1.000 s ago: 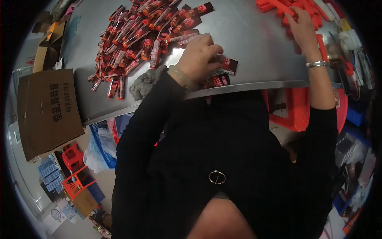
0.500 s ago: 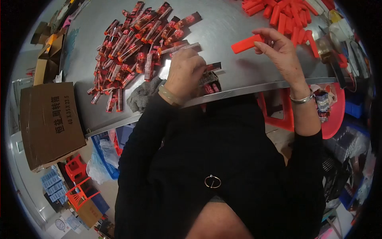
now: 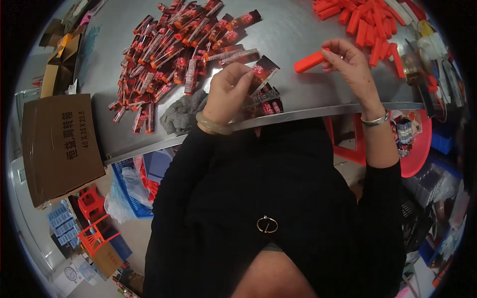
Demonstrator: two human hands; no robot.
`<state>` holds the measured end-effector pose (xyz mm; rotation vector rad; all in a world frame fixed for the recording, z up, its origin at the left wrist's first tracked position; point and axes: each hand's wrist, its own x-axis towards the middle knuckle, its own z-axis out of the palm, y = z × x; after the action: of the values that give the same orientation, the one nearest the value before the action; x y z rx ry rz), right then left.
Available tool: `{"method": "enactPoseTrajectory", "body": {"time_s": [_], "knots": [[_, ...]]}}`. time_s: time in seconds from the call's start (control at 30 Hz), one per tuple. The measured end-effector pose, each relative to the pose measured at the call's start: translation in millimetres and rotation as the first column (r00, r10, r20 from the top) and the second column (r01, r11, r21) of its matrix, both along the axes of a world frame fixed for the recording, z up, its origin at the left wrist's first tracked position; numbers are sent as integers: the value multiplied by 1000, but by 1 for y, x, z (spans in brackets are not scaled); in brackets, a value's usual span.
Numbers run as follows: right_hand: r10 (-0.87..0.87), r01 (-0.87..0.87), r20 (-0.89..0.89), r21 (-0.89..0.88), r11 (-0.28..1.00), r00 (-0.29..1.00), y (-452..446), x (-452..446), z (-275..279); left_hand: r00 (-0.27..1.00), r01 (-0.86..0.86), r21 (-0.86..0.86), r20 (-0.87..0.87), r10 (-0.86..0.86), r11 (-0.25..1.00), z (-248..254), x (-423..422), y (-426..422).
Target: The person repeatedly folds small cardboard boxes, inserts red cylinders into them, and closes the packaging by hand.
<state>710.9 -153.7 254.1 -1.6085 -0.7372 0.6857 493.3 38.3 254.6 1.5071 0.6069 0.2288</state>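
Printed wrapper: now lifted, upper centre, pinched by left hand.
Red bar: unchanged, fingertip-pinched by right hand, upper right.

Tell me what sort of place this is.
Probably a small packing workshop, judging by the grey metal worktable, its heap of slim red-and-black printed packages and pile of bright-red rectangular bars, plus the brown printed cardboard carton beside it.
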Motion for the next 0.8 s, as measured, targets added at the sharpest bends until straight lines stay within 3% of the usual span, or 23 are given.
{"method": "enactPoseTrajectory", "body": {"time_s": [0.07,0.17,0.2,0.23,0.3,0.33,0.43,0.57,0.67,0.77,0.8], "knots": [[-14,13,-61,-17,1000,998,-6,12,-15,998,-5,50,55,3,999,-2,-1,2],[-22,34,72,-180,983,997,-11,20,-26,994,2,115,111,-15,993,-11,-1,2],[16,90,515,-181,979,857,-12,18,-25,994,0,113,109,-12,994,-9,-2,3],[60,140,844,-158,977,532,-14,15,-22,999,4,89,42,-8,996,-5,-2,3],[151,103,856,-231,968,495,-12,9,-7,1000,9,64,-27,-7,998,-3,-3,1],[240,69,860,-301,951,450,-8,4,-1,1000,6,141,-7,-5,990,-3,-3,0],[289,-72,854,-286,955,432,10,-13,6,1000,20,303,17,-26,953,1,-4,-4],[299,-79,880,-291,953,368,27,-16,-13,996,30,492,63,-70,870,-3,-5,-3],[417,-103,842,-408,907,341,34,-8,-22,993,41,560,66,-94,827,-10,-6,0],[358,-143,822,-329,933,443,32,-4,-19,996,60,580,17,-87,812,-8,-7,0],[326,-149,772,-293,944,545,28,-4,-10,996,59,578,18,-85,814,-7,-7,1]]}}
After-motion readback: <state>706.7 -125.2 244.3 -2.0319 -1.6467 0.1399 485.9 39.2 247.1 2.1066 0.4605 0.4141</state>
